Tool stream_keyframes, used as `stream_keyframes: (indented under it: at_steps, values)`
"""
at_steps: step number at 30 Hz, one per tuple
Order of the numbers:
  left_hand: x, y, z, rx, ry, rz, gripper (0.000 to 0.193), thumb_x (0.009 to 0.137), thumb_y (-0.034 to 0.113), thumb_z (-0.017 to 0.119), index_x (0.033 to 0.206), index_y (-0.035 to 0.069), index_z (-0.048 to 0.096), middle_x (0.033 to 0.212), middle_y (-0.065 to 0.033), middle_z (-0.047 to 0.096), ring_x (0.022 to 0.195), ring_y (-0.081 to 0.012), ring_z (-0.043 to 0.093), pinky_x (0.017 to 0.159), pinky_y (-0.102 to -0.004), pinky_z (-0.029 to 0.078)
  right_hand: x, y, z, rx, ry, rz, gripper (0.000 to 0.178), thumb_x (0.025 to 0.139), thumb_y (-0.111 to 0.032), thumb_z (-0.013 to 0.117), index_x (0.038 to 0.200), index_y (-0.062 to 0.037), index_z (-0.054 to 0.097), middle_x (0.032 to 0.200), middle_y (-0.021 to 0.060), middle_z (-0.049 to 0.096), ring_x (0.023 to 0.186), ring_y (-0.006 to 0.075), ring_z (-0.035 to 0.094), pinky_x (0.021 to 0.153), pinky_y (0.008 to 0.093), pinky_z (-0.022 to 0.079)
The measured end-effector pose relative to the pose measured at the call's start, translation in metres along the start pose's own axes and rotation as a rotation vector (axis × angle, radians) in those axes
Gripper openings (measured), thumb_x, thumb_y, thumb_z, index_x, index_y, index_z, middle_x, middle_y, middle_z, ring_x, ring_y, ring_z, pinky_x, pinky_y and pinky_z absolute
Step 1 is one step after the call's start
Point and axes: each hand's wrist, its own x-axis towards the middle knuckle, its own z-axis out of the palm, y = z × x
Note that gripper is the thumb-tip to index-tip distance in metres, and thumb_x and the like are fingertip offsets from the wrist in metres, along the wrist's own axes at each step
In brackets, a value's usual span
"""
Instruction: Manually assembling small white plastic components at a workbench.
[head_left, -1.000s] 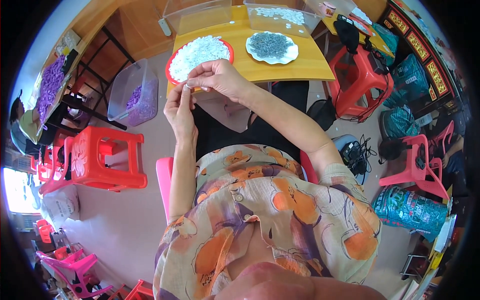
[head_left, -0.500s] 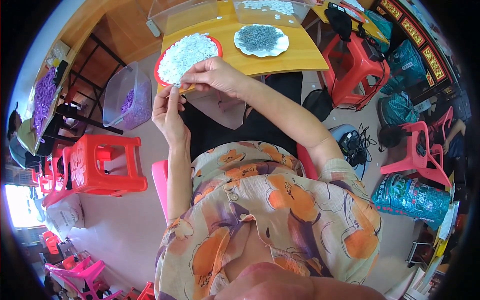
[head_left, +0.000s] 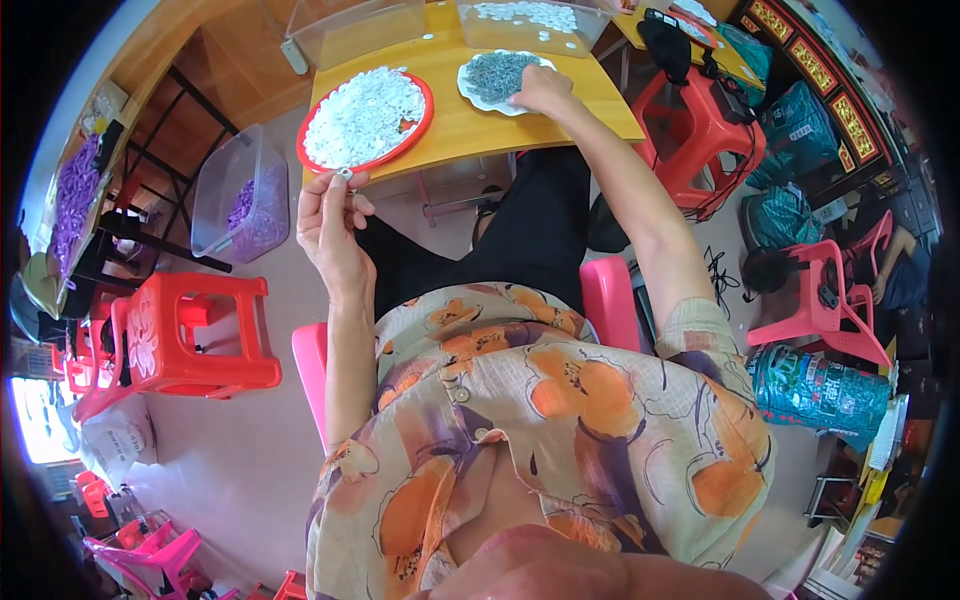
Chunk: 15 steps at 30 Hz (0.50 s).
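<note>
Between the thumb and fingers of my left hand [head_left: 336, 218] is a small white plastic piece [head_left: 345, 173], pinched just off the near edge of a round red tray [head_left: 425, 118]. That tray holds a heap of small white plastic pieces [head_left: 362, 112]. My right hand [head_left: 545, 90] reaches into the right side of a white scalloped plate [head_left: 478, 97]. Many thin grey metal parts [head_left: 497, 74], too small to name, lie heaped on the plate. The right fingertips dip among these parts, partly hidden, so what they grip does not show.
Both dishes rest on a yellow table [head_left: 450, 140]. Clear plastic bins stand along its far side, one holding white pieces [head_left: 530, 14]. Left of the table, a clear bin [head_left: 225, 215] contains purple pieces. Red stools [head_left: 205, 330] stand at both sides. Green wrapped bundles [head_left: 815, 390] lie at right.
My right hand has left the left hand's fingertips and moved right to the scalloped plate. My left hand stays near the red tray, still pinching the white piece. The view has shifted slightly.
</note>
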Motion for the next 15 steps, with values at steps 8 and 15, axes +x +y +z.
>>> stream_keyframes:
  at_steps: [8, 15]
  values:
    - [0.001, 0.0, 0.001, -0.006, -0.021, 0.005, 0.009, 0.088, 0.011, 0.055, 0.093, 0.002, 0.056, 0.08, -0.0094, 0.066, 0.055, -0.0057, 0.051, 0.048, -0.0156, 0.036, 0.012, 0.011, 0.024, 0.071, -0.01, 0.004, 0.035, 0.067, -0.027, 0.072, 0.092, -0.002, 0.066, 0.093, 0.0194, 0.065, 0.092, 0.0331, 0.062, 0.078, 0.0421, 0.049]
    - [0.0, 0.003, 0.001, -0.003, -0.018, -0.009, 0.008, 0.089, 0.01, 0.054, 0.092, 0.003, 0.056, 0.08, -0.0087, 0.065, 0.056, -0.0056, 0.052, 0.049, -0.0154, 0.035, 0.015, 0.003, 0.022, 0.024, -0.027, 0.03, 0.028, 0.072, -0.018, 0.064, 0.094, -0.0015, 0.066, 0.098, 0.0211, 0.063, 0.094, 0.034, 0.061, 0.078, 0.0435, 0.049]
